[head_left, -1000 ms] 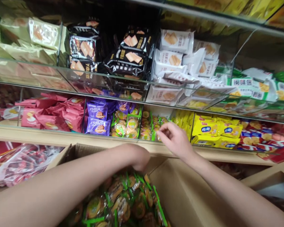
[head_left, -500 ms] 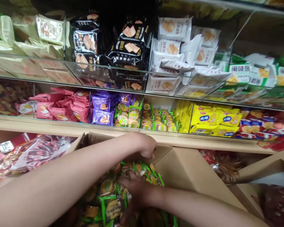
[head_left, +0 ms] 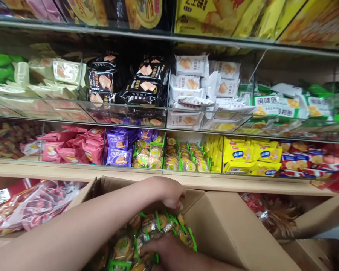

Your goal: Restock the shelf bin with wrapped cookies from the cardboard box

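Note:
A cardboard box (head_left: 223, 226) stands below the shelf, holding many clear packets of round biscuits with green edges (head_left: 122, 248). My left hand (head_left: 169, 192) is at the box's far side, above the packets, its fingers curled down; what it holds, if anything, is hidden. Lower down, my right hand (head_left: 169, 250) reaches in among the packets, its fingers partly hidden and blurred, so its grip is unclear. Similar green-edged packets (head_left: 189, 158) lie in the lowest shelf row, behind the glass front.
Red packs (head_left: 73, 145), purple packs (head_left: 118, 150) and yellow packs (head_left: 251, 154) fill other lower compartments. Black packs (head_left: 148, 82) and white packs (head_left: 189, 82) sit one row up. Clear bags of red goods (head_left: 42, 205) lie left of the box.
The view has tilted up, so the shelves sit lower and a higher row shows. My right hand has shifted lower in the picture, among the packets. My left hand stays at the box's far side.

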{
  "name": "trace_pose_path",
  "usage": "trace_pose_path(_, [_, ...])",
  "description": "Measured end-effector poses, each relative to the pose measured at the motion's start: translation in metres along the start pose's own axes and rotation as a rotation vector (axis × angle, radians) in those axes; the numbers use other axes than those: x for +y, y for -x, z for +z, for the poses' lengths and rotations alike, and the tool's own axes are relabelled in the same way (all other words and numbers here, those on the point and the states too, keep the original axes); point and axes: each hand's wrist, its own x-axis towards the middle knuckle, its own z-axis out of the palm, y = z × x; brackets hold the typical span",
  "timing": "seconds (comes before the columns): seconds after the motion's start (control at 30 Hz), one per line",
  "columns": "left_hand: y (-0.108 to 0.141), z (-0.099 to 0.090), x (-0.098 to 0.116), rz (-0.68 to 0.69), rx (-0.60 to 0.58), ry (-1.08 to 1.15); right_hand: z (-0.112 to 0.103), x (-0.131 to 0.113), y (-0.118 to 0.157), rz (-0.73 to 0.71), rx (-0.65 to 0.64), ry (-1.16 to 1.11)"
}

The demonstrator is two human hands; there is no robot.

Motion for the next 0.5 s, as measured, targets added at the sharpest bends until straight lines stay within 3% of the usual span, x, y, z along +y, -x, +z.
trace_pose_path(0.1, [0.000,-0.004,-0.007,0.080,-0.028,0.141,-0.040,-0.013,0.010,0.072,0.049,-0.188])
trace_pose_path(0.23, [0.006,-0.015,-0.014,0.194,-0.133,0.449,-0.082,-0.026,0.017,0.182,0.220,-0.728])
trace_pose_path(0.33, [0.011,-0.021,-0.015,0.261,-0.129,0.649,-0.097,-0.027,0.017,0.165,0.268,-0.985])
trace_pose_path(0.5, [0.016,-0.025,-0.017,0.227,-0.195,0.767,-0.106,-0.024,0.022,0.193,0.322,-1.019])
